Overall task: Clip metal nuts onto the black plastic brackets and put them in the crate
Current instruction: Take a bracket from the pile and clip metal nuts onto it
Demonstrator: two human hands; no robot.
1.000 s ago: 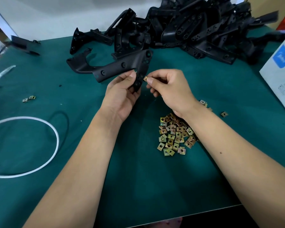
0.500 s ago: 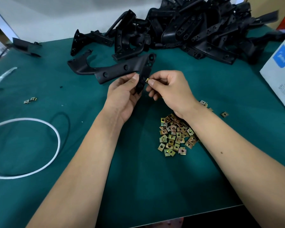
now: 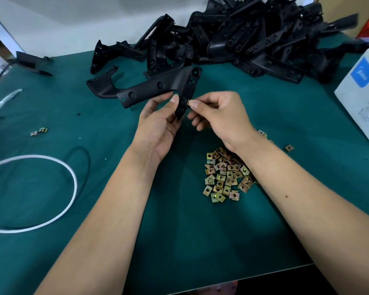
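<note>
Early going: left hand (image 3: 158, 126) gripping bracket (image 3: 158, 88), right hand (image 3: 219, 116) pinching nut (image 3: 188, 102) at its edge, unclipped; bracket pile (image 3: 254, 39) along counter (image 3: 200, 241) far edge, nut heap (image 3: 226, 177) remaining, crate unseen.

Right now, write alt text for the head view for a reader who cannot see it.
A person's left hand holds a black plastic bracket above a green mat while the right hand pinches a metal nut against its edge. A pile of nuts lies below the right wrist, a heap of brackets behind.
</note>
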